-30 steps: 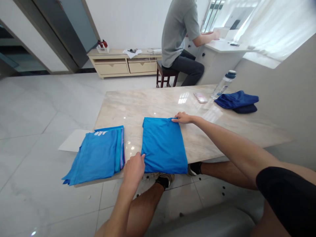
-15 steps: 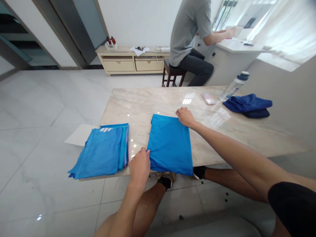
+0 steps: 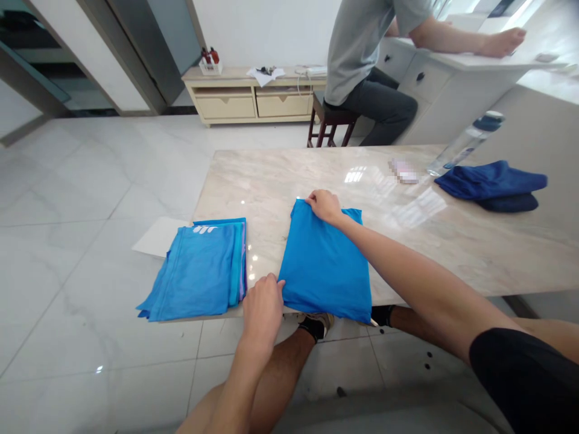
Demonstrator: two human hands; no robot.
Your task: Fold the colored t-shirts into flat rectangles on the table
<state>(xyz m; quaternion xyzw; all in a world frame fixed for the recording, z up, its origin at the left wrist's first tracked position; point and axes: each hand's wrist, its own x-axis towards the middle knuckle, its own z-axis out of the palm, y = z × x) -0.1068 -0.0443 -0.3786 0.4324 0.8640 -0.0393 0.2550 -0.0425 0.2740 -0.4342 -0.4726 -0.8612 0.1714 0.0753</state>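
Observation:
A bright blue folded piece of clothing [image 3: 328, 265] lies on the marble-topped table [image 3: 271, 175], its near edge hanging slightly past the table's front. My left hand [image 3: 265, 301] is closed on its near left edge, thumb against the cloth. My right hand [image 3: 323, 205] pinches its far edge close to the far left corner. To the left lies a stack of folded clothes [image 3: 199, 274], mostly blue with a purple layer; the top one bears a white print.
A clear bottle [image 3: 465, 144] stands by a crumpled dark blue cloth [image 3: 495, 184] at the right. A white sheet [image 3: 158, 236] juts out beside the stack. Beyond the table a person [image 3: 359, 54] sits on a stool [image 3: 332, 117], near a low cabinet [image 3: 226, 107].
My right hand has moved left along the far edge, from its far right corner toward the far left one. My left hand keeps its hold. The camera view has shifted.

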